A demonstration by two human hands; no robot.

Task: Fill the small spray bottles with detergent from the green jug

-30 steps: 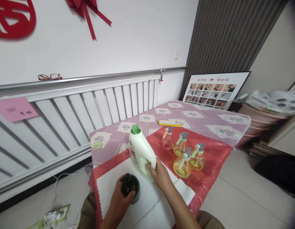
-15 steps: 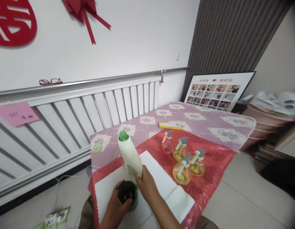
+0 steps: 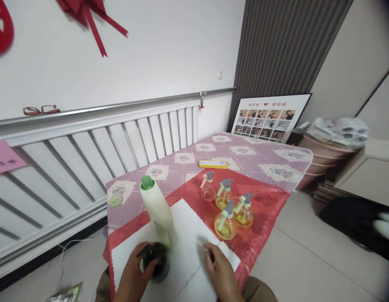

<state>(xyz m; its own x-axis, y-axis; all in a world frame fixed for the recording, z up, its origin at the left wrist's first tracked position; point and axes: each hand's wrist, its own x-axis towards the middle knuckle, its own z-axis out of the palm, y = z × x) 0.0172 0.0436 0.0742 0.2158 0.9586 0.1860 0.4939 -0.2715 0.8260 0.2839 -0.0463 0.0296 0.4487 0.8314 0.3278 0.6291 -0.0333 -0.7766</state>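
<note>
My left hand [image 3: 136, 268] wraps round a dark green, rounded bottle [image 3: 160, 267], its thumb and fingers at the dark top. Just behind it stands a tall white bottle [image 3: 158, 214], tilted in view, with a green spout in its neck; its base is blurred. My right hand [image 3: 218, 266] is off to the right above the white cloth [image 3: 188, 235], fingers loosely curled and apart, holding nothing. Several clear round bottles with grey heads, such as the front one [image 3: 225, 224], stand beyond it, most with yellow liquid inside.
Red plastic sheeting [image 3: 260, 201] lies under the cloth on a purple patterned tablecloth [image 3: 238, 163]. A yellow-edged flat case [image 3: 213, 164] and a pale green cap [image 3: 115, 200] lie there. A white radiator [image 3: 119, 147] runs along the left; pink baskets [image 3: 326, 151] stand at right.
My right hand has let go of the white bottle and moved away to the right. My left hand stays on the dark green bottle. The view has turned slightly right.
</note>
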